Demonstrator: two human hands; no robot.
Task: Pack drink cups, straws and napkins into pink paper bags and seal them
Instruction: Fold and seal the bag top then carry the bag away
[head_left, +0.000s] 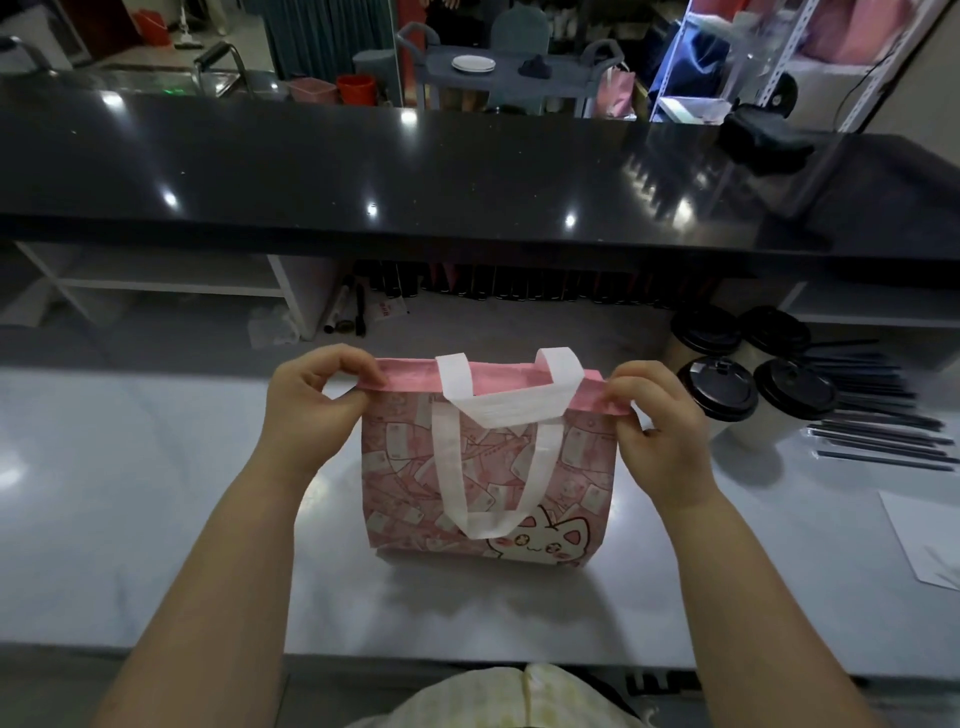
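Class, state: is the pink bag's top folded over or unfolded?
Folded over: left hand and right hand pinch a turned-down band atop the pink bag.

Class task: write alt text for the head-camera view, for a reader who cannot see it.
Two hands pinch the folded top edge of a pink cat-print paper bag on a grey counter, the left hand at one corner, the right hand at the other. Four black-lidded cups and straws sit to its right.

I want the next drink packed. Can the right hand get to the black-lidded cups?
Probably yes: the cups stand just beside the right hand, nothing between, though it must release the bag first.
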